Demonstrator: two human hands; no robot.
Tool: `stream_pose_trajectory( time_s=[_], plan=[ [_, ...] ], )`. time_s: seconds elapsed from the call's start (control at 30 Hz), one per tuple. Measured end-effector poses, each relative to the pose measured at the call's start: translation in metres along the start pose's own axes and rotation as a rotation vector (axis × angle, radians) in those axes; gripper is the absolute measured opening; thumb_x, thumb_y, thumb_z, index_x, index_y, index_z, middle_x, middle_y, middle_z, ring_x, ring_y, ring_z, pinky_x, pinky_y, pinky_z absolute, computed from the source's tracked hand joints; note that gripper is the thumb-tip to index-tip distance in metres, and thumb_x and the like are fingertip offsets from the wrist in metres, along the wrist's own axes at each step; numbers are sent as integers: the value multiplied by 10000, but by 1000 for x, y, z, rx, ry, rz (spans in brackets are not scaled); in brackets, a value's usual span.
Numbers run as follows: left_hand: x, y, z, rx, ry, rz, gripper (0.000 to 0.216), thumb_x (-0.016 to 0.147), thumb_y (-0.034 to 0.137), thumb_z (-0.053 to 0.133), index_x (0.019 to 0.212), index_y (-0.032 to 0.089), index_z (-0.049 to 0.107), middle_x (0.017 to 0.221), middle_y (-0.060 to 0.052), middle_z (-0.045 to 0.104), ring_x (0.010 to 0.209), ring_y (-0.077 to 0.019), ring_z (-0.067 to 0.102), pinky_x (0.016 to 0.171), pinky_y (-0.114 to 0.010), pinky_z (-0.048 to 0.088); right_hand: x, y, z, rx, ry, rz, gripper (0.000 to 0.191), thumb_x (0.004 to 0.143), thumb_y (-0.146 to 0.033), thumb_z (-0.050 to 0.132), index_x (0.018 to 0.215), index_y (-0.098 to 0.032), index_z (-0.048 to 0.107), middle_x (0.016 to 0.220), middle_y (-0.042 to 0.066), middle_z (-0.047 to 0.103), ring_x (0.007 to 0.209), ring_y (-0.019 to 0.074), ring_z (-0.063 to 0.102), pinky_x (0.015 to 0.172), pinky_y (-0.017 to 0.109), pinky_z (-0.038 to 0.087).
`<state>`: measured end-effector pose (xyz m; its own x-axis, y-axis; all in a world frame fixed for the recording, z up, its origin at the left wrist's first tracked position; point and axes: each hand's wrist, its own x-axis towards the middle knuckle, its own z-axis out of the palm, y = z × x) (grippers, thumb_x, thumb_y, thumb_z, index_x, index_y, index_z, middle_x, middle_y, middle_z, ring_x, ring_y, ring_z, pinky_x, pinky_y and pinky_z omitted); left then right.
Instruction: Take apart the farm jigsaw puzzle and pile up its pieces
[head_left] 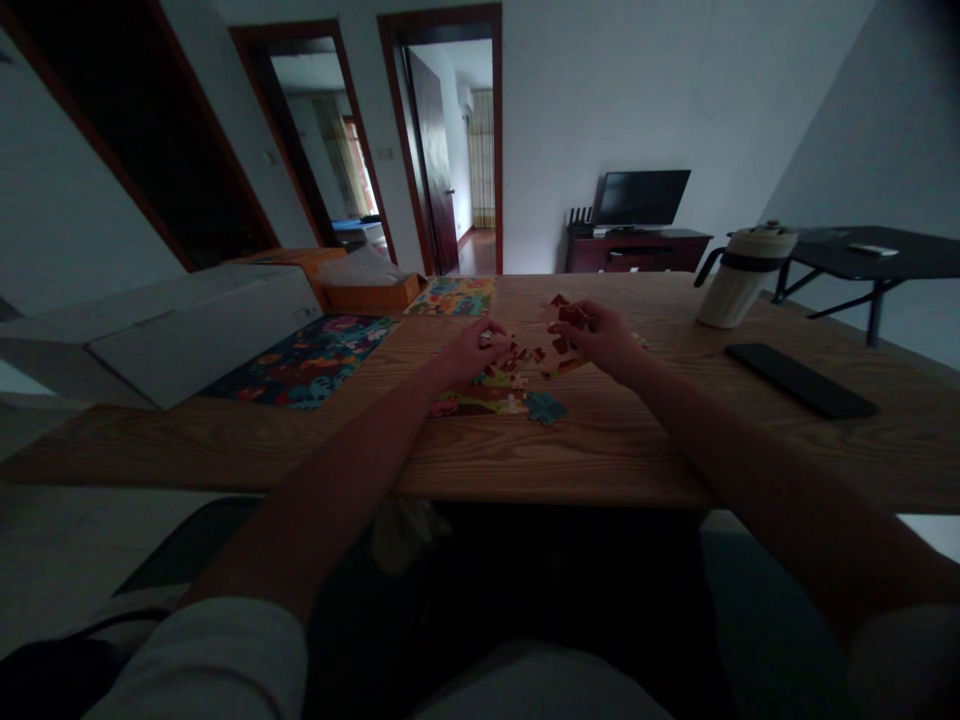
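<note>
A heap of loose jigsaw pieces lies in the middle of the wooden table. My left hand rests on the left side of the heap, fingers curled on a small piece. My right hand is raised a little above the heap and grips a joined cluster of reddish and pale pieces. A single blue piece lies apart at the near side of the heap.
A finished dark colourful puzzle lies to the left, partly under a white cardboard box. A second puzzle sheet and an orange box sit farther back. A white jug and a black phone are on the right.
</note>
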<state>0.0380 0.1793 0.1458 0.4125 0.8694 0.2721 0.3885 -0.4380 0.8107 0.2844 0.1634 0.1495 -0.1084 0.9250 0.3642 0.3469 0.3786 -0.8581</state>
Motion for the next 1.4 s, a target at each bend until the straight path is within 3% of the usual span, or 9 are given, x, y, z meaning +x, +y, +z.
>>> stream_pose_trajectory(
  time_s=[0.2, 0.33, 0.53, 0.63, 0.77, 0.97, 1.1, 1.23, 1.4],
  plan=[
    [4, -6, 2, -156, 68, 2, 223, 852, 307, 663, 993, 206, 521, 838, -15, 636, 679, -142, 626, 583, -259, 532, 2, 9, -1, -73, 4, -24, 375, 773, -500, 700, 975, -204, 590, 935, 78, 650, 821, 227, 676, 706, 375, 584],
    [3, 0, 1, -284, 175, -43, 255, 845, 300, 691, 1006, 213, 514, 796, 4, 628, 625, -121, 616, 583, -250, 528, 5, 20, -2, -119, -42, -9, 337, 788, -439, 680, 1025, -214, 599, 1086, 101, 675, 865, 227, 682, 692, 366, 588],
    [0, 8, 6, -428, 160, -61, 295, 835, 264, 702, 1041, 213, 497, 849, -9, 643, 698, -133, 649, 641, -285, 579, 4, 17, 1, -142, -38, 17, 352, 790, -397, 677, 1080, -205, 620, 1111, 118, 677, 926, 254, 683, 739, 386, 593],
    [0, 12, 9, -495, 165, -31, 304, 844, 240, 687, 1072, 212, 487, 894, -17, 647, 732, -137, 660, 675, -305, 600, -2, 8, 4, -72, -62, 8, 486, 806, -380, 673, 1250, -208, 576, 1064, 114, 691, 860, 248, 691, 714, 394, 599],
    [0, 16, 10, -556, 165, -24, 341, 839, 264, 701, 1096, 223, 482, 916, -13, 640, 759, -146, 670, 715, -334, 609, -7, -1, 6, -99, -106, -58, 745, 838, -340, 649, 1520, -275, 357, 1066, 84, 702, 813, 236, 684, 718, 406, 596],
    [-4, 19, 11, -628, 129, -7, 434, 799, 347, 763, 1103, 233, 475, 965, -18, 628, 804, -168, 678, 728, -363, 608, -8, -3, 5, -254, -233, -120, 421, 861, -253, 573, 1271, -232, 661, 975, 67, 726, 802, 227, 687, 706, 362, 574],
    [-4, 19, 14, -615, 115, 9, 390, 829, 315, 737, 1110, 221, 483, 953, -24, 634, 783, -158, 674, 740, -366, 609, -10, -6, 5, -279, -222, -152, 433, 862, -234, 563, 1284, -236, 662, 974, 62, 731, 755, 202, 678, 653, 322, 564],
    [1, 12, 16, -499, 197, -8, 297, 876, 276, 677, 1105, 219, 496, 896, -19, 641, 713, -141, 663, 660, -312, 597, -11, -7, 5, -215, -233, -114, 537, 847, -202, 563, 1382, -219, 601, 917, 57, 736, 678, 171, 663, 611, 301, 562],
    [5, 3, 21, -413, 175, -4, 261, 905, 257, 642, 1116, 231, 491, 891, -13, 648, 725, -133, 667, 668, -284, 580, -11, -6, 7, -212, -240, -122, 372, 841, -223, 574, 1175, -191, 736, 952, 70, 751, 674, 155, 655, 600, 282, 553]
  ],
)
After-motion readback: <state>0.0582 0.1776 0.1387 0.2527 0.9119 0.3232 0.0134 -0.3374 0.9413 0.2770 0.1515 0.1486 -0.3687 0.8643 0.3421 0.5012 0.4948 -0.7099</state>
